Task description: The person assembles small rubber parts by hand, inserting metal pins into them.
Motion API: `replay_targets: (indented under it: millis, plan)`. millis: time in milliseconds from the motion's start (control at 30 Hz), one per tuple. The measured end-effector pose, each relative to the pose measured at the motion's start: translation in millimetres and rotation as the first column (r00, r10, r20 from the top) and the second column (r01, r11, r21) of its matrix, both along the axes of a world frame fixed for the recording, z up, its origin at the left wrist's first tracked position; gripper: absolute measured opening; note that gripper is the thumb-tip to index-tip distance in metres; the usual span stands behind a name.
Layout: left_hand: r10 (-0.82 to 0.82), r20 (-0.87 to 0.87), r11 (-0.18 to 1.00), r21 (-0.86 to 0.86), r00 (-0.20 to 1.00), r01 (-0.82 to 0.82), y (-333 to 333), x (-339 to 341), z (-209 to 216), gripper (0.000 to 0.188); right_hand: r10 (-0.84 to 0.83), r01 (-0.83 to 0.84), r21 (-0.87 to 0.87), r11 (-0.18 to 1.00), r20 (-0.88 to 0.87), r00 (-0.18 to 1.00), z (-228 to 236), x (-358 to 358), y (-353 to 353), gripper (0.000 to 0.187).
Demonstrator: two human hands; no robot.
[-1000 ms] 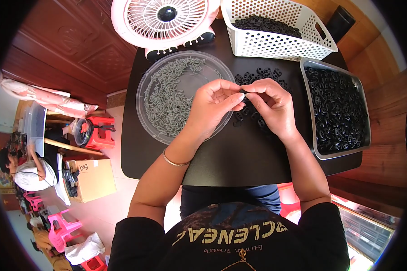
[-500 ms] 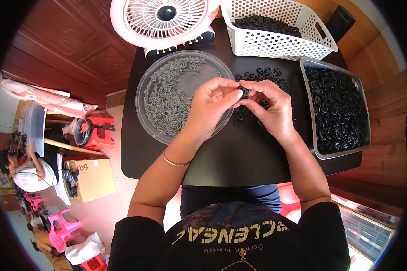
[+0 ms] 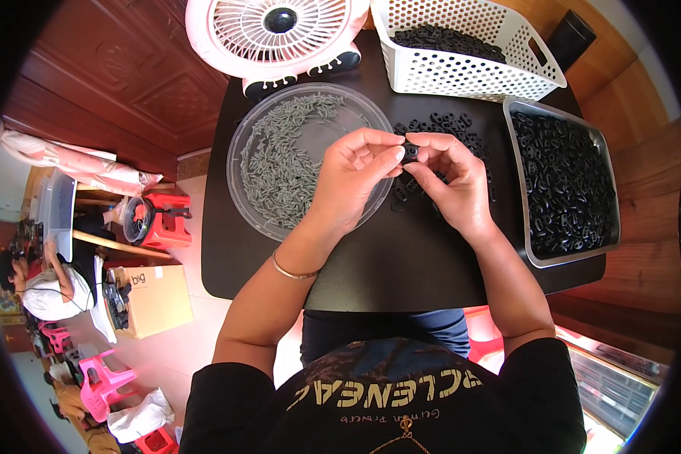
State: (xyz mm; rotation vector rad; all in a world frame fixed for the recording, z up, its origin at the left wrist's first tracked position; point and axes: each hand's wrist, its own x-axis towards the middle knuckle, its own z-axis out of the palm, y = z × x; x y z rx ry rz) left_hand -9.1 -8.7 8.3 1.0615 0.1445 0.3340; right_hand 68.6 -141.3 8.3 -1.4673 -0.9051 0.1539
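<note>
Above the table, my left hand (image 3: 358,175) pinches a small black plastic piece with holes (image 3: 410,153) between thumb and fingers. My right hand (image 3: 455,178) is closed against the piece's right side, its thumb below and index finger above. Whether a smaller part sits in the right fingers is hidden. Just beyond and beneath my hands lies a loose heap of similar black pieces (image 3: 450,125). Left of my left hand stands a round clear plastic tub (image 3: 238,198) with many thin grey-green rod-like pieces (image 3: 276,178) in it.
A metal tray (image 3: 533,253) full of black pieces stands at the right. A white perforated basket (image 3: 461,79) holding more is at the back, beside a pink fan (image 3: 280,45). Off left are a cardboard box (image 3: 159,303), red stools (image 3: 166,219) and a seated person (image 3: 49,295).
The black piece has turned slightly between my fingers, and my right fingertips have shifted a little around it. My arms and the containers stay where they were.
</note>
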Motion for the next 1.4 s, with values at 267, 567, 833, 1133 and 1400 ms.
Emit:
replay_targets:
  millis: [267, 567, 833, 1133, 1400]
  plan:
    - [-0.023, -0.009, 0.999, -0.040, 1.000, 0.023, 0.8, -0.1, -0.2, 0.013, 0.035, -0.028, 0.058, 0.998, -0.122, 0.992, -4.7, -1.3, -0.5, 0.026]
    - [-0.019, 0.008, 0.997, -0.081, 1.000, 0.020, -1.1, -0.8, -1.7, 0.013, -0.012, 0.009, 0.051, 0.999, 0.051, 0.999, -4.3, 1.3, -2.7, 0.015]
    - [-0.030, 0.007, 0.997, -0.068, 1.000, 0.031, -0.2, -0.7, -0.7, 0.013, -0.043, 0.043, 0.005, 0.999, 0.098, 0.994, -4.4, 1.4, -3.3, 0.017]
    - [-0.053, 0.022, 0.998, -0.030, 0.998, 0.054, 2.8, 0.1, -3.0, 0.012, -0.044, 0.045, -0.020, 0.999, 0.007, 0.999, 0.7, -0.9, -1.8, 0.032]
    - [-0.054, 0.040, 0.997, -0.052, 0.998, 0.056, 2.1, 0.3, -5.5, 0.008, -0.038, 0.042, -0.057, 0.997, 0.068, 0.997, -1.6, -0.9, -0.5, 0.032]
